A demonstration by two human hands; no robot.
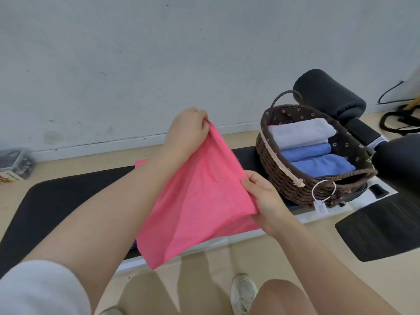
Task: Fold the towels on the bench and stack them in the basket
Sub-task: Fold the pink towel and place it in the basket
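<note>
the person holds the pink towel up off the bench, left of the basket. left hand pinches the far top corner, fingers curled tight round the cloth. right hand grips the near right edge lower down, thumb on top, fingers wrapped under. neither hand is free. the held edge runs on a slant between them, far-left and high to near-right and low; the rest of the towel hangs down and left to a loose corner near the bench's near edge. a small bit of pink shows behind the left forearm on the bench, cannot tell if it's the same towel or another. the basket sits on the bench just right of the right hand, apart from it, so the right hand is the nearer one for the drop-off. inside: a pale folded towel at the far end, two blue ones nearer, stacked in a row. judgement: the pink one looks partly folded at most, so a fold likely comes before any move right into the basket; the loose lower corner could snag on the bench edge.
</note>
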